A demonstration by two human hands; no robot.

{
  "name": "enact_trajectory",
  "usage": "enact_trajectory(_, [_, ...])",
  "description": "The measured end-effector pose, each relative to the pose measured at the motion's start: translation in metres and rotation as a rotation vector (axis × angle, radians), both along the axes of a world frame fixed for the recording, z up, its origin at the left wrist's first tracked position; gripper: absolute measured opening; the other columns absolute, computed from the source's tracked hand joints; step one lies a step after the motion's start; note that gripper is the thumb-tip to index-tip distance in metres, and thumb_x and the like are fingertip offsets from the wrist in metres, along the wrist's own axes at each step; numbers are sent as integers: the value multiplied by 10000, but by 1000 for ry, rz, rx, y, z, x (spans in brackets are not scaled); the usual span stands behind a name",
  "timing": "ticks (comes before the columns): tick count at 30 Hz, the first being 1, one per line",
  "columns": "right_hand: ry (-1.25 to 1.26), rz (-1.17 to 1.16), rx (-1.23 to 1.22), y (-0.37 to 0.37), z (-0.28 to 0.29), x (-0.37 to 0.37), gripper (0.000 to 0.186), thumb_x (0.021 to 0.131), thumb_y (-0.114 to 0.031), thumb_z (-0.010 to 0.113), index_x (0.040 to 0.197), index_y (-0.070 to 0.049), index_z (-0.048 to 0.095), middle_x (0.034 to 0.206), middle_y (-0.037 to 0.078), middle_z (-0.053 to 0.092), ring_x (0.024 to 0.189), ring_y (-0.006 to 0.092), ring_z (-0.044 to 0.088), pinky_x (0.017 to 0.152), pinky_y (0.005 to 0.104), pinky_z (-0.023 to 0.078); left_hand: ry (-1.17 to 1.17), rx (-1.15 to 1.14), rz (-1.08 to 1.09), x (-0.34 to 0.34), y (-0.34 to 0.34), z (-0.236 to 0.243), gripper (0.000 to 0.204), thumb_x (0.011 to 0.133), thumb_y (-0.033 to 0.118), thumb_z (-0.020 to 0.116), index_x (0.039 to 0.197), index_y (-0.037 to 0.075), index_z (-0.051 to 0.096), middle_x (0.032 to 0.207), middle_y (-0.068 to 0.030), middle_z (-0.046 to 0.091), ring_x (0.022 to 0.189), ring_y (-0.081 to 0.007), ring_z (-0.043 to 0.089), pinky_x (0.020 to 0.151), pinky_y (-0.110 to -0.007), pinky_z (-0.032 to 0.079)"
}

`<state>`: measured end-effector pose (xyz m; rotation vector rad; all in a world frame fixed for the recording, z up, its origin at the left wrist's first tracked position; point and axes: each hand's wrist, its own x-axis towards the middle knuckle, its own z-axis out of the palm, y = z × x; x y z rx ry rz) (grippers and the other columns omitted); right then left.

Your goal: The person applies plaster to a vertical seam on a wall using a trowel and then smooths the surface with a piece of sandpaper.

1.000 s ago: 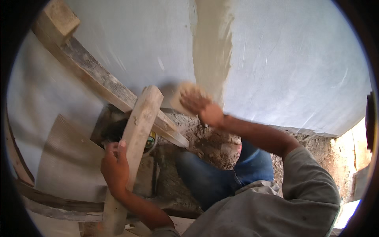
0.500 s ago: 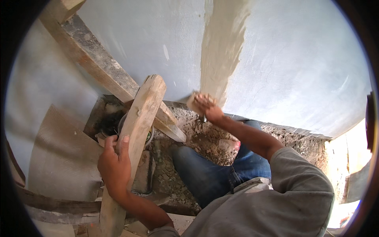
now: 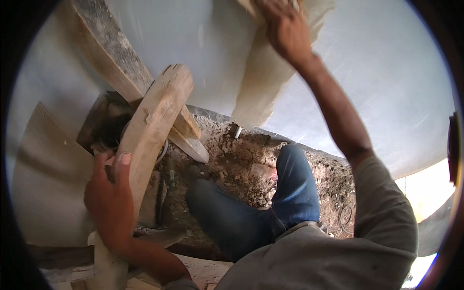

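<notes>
My right hand (image 3: 288, 35) is raised high against the wall, closed round a tan block (image 3: 249, 6) pressed to the surface. The picture's upper edge cuts the block off, and I cannot tell whether it is a sponge or a float. Below that hand runs a damp brownish strip of plaster (image 3: 261, 84) on the pale wall (image 3: 357, 82). At the left, my left hand (image 3: 110, 205) grips the edge of a thick wooden beam (image 3: 157, 108), thumb on its near face; the other fingers are partly hidden.
Behind the upright beam slants a second timber (image 3: 118, 53). A dark opening (image 3: 108, 123) lies low in the wall at left. Rubble (image 3: 241, 164) covers the ground by my knees, with a short pale pipe (image 3: 238, 131) near the wall's foot. A wire loop (image 3: 345, 217) lies at right.
My right hand has gone from the bottom of the plaster strip up to the top of the picture with the tan block. My left hand keeps its hold on the beam; the view has shifted.
</notes>
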<state>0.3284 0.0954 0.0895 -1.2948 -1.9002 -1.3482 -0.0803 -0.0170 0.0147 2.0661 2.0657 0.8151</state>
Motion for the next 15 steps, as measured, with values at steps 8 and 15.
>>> enact_trajectory(8, [29, -158, -1123, -66, -373, 11, 593, 960, -146, 499, 1522, 1, 381, 1631, 210, 272, 1519, 321, 264, 1254, 441, 232, -117, -72, 39, 14, -1, 10, 494, 975, 486, 578, 1186, 45, 649, 747, -144, 649, 707, -245, 617, 703, -409, 467])
enact_trajectory(15, [489, -114, -1733, -102, -263, -42, 542, 860, -52, 543, 1379, -191, 606, 1169, 113, 718, 1051, 330, 680, 904, 473, 524, -76, -17, 60, -2, -6, 10, 450, 985, 426, 579, 1197, 35, 647, 715, -139, 639, 671, -225, 598, 669, -406, 465])
